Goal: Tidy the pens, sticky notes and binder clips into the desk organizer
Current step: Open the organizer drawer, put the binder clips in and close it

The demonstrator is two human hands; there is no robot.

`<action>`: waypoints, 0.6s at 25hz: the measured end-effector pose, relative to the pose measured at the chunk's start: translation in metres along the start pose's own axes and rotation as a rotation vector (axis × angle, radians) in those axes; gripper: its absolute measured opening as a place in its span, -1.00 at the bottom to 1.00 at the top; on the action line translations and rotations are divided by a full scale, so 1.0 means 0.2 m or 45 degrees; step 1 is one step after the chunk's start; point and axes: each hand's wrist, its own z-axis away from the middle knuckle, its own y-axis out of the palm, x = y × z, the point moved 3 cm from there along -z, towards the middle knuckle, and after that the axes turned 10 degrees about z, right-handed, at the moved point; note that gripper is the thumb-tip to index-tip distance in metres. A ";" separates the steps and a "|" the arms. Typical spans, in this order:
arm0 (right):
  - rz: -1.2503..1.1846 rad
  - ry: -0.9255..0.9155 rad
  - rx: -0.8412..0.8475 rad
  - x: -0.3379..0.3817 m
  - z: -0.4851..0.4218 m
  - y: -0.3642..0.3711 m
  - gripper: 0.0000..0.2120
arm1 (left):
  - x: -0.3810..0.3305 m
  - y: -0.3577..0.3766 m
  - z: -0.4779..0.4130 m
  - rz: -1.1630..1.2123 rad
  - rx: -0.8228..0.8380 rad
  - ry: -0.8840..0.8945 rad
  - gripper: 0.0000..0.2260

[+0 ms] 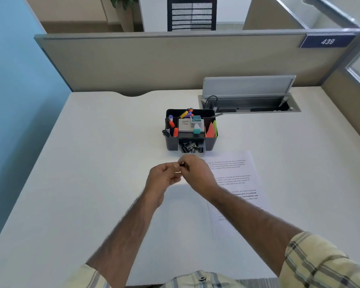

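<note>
A black desk organizer (210, 142) stands at the middle of the white desk. Its compartments hold coloured pens and highlighters (187, 113), markers (170, 123), a grey box (185, 125) and red and green sticky notes (212, 129). Its small front drawer is open with several black binder clips (191, 146) inside. Just in front of the drawer my left hand (163, 177) and my right hand (193, 170) meet. A small black binder clip (181, 164) is pinched between their fingertips; most of it is hidden.
A printed sheet of paper (237, 183) lies on the desk (92, 163) under my right forearm. An open cable hatch (249, 102) with its lid raised sits behind the organizer to the right. Beige partition walls enclose the desk.
</note>
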 end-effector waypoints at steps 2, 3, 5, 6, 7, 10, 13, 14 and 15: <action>0.001 0.074 -0.108 -0.05 -0.09 -0.10 -0.91 | -0.05 0.07 -0.05 -0.086 -0.081 0.027 -0.87; -0.032 0.119 -0.148 -0.08 -0.14 -0.14 -0.91 | -0.06 0.10 -0.07 -0.130 -0.117 0.035 -0.89; -0.128 0.194 -0.182 -0.12 -0.22 -0.20 -0.88 | -0.09 0.14 -0.10 -0.185 -0.169 0.041 -0.93; -0.163 0.218 -0.181 -0.14 -0.25 -0.22 -0.86 | -0.10 0.15 -0.12 -0.206 -0.189 0.043 -0.94; -0.183 0.233 -0.177 -0.15 -0.27 -0.23 -0.84 | -0.10 0.16 -0.13 -0.229 -0.208 0.048 -0.93; -0.212 0.260 -0.231 -0.21 -0.27 -0.26 -0.79 | -0.12 0.16 -0.16 -0.464 -0.295 0.188 -0.90; -0.234 0.384 -0.414 -0.30 -0.19 -0.28 -0.82 | -0.14 0.12 -0.19 -0.770 -0.372 0.349 -0.58; -0.257 0.451 -0.473 -0.34 -0.15 -0.28 -0.82 | -0.14 0.11 -0.21 -0.783 -0.362 0.325 -0.44; -0.292 0.519 -0.512 -0.38 -0.11 -0.27 -0.79 | -0.13 0.09 -0.23 -0.779 -0.333 0.283 -0.33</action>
